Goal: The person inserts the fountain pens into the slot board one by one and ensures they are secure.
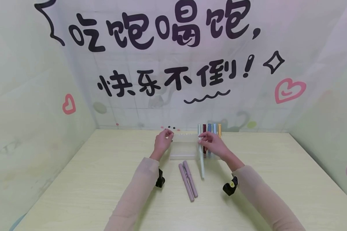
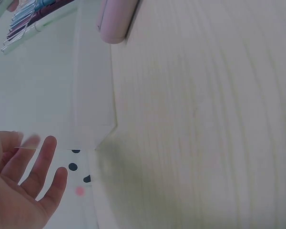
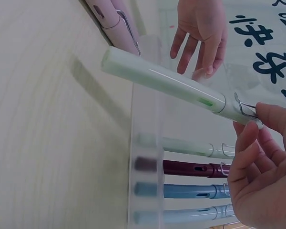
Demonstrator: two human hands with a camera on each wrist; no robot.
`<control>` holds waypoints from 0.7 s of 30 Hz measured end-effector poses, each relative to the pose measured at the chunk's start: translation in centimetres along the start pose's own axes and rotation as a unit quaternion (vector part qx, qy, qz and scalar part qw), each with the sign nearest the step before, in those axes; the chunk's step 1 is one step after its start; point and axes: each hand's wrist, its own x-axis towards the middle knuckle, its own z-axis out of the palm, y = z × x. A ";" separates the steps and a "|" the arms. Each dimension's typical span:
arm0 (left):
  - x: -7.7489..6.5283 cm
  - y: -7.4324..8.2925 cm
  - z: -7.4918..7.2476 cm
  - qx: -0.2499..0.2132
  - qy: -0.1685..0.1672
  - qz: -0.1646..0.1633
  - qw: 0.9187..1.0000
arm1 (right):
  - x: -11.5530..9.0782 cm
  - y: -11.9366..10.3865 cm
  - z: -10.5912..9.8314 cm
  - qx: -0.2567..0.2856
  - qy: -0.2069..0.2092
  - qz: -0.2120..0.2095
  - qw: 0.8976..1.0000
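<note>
Over clear case [image 1: 183,149], pinching pale green pen [image 3: 162,81] near clip end w/ R hand [image 1: 215,145]; pinching case's upper L corner w/ L hand [image 1: 163,141]. Could drop/swing pen, prob. from holding one end only; might knock racked green pen [image 3: 188,145] by lowering crooked.

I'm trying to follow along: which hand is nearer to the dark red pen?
The right hand: it pinches a pale green pen close by the dark red pen. The left hand is farther off, at the left end of the clear holder.
</note>
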 end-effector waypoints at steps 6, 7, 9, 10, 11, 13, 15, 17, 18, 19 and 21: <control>0.0 0.0 0.0 0.005 0.002 -0.002 1.000 | 2.1 2.4 -0.5 0.018 0.034 -0.006 0.999; 0.0 0.1 0.0 0.005 0.001 -0.002 1.000 | 2.2 2.4 -0.6 0.020 0.039 -0.008 0.999; -0.1 0.2 -0.1 0.006 0.001 -0.002 1.000 | 2.4 2.2 -0.7 0.022 0.049 -0.009 0.999; -0.1 0.2 -0.1 0.006 0.001 -0.002 1.000 | 2.5 2.2 -0.8 0.025 0.054 -0.008 0.998; -0.1 0.2 -0.1 0.007 0.001 -0.001 1.000 | 2.6 2.1 -0.9 0.029 0.055 -0.010 0.998; -0.1 0.1 -0.1 0.008 0.001 0.000 1.000 | 2.8 1.9 -1.0 0.034 0.061 -0.016 0.997; -0.1 0.1 0.0 0.009 0.003 0.000 1.000 | 3.1 1.6 -1.1 0.037 0.066 -0.027 0.997; 0.0 0.1 0.0 0.009 0.004 0.001 1.000 | 3.3 1.3 -1.2 0.040 0.069 -0.033 0.996; 0.0 0.1 0.0 0.009 0.004 0.001 1.000 | 3.5 1.2 -1.3 0.045 0.071 -0.034 0.996; 0.0 0.1 0.0 0.009 0.004 0.002 1.000 | 3.6 1.0 -1.4 0.047 0.073 -0.035 0.996; -0.1 0.1 0.0 0.008 0.003 0.002 1.000 | 3.8 0.7 -1.5 0.050 0.075 -0.036 0.995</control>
